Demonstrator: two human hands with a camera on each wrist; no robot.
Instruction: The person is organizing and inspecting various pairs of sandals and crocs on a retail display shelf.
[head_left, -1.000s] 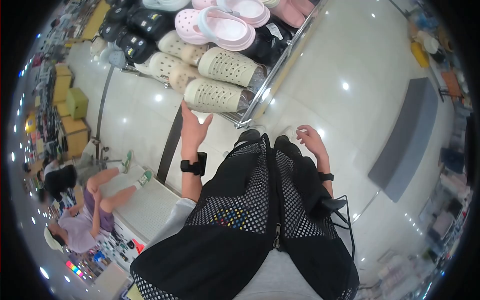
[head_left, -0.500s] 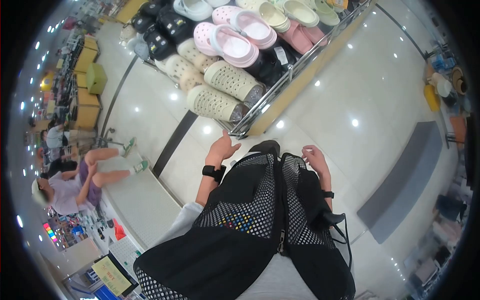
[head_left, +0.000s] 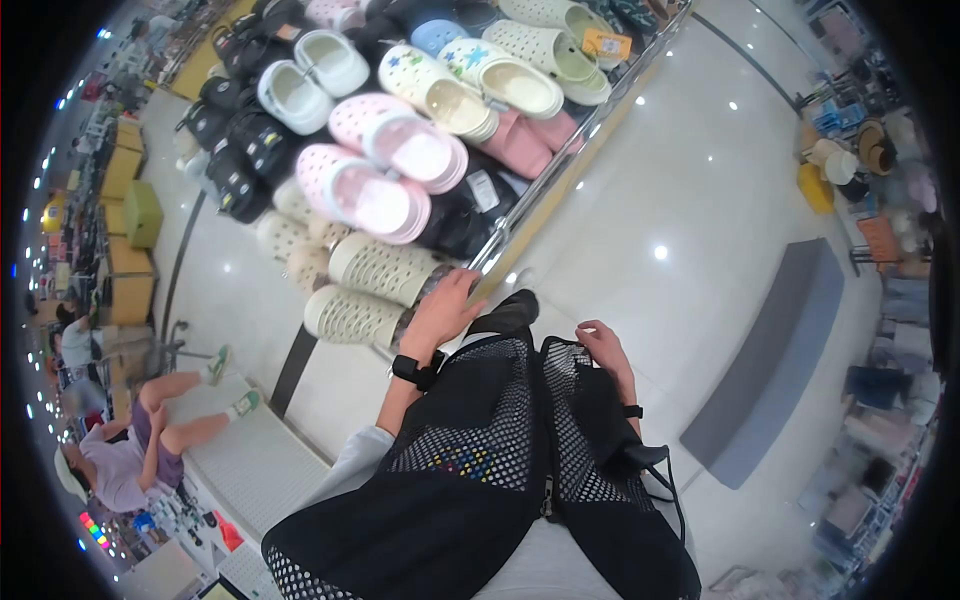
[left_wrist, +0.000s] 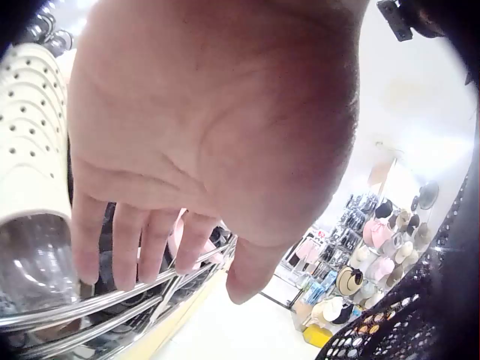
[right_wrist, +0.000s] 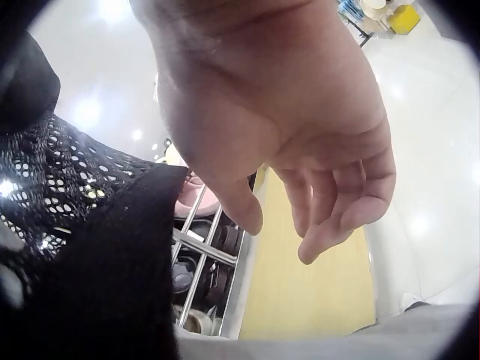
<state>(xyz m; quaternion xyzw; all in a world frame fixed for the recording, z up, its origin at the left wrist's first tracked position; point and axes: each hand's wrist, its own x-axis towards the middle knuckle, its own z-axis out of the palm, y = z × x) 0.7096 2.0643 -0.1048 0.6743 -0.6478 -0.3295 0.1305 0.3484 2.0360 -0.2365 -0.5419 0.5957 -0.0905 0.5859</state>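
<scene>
My left hand (head_left: 440, 312) reaches over the near edge of a shoe rack, beside the heel ends of two cream perforated clogs (head_left: 355, 314). In the left wrist view its fingers (left_wrist: 129, 247) point down, fairly straight, by the chrome rail (left_wrist: 112, 304), with nothing held. One cream clog (left_wrist: 30, 127) stands just beside that hand, clear plastic bulging from its opening. My right hand (head_left: 605, 352) hangs at my side next to the black mesh vest (head_left: 440, 430), fingers loosely bent and empty. Below it, the right wrist view shows the rack's yellow panel (right_wrist: 300, 285).
Pink clogs (head_left: 365, 195), white clogs (head_left: 295, 95), black shoes (head_left: 245, 145) and floral cream clogs (head_left: 430, 85) crowd the rack. A grey bench (head_left: 770, 360) stands to the right. At left, a seated person (head_left: 130, 440) is near a white perforated platform (head_left: 240, 430).
My left hand has gone from beside the cream clogs, past the rack's corner, to over its edge by their heels. The view has shifted, showing more shoes. My right hand stays by my side.
</scene>
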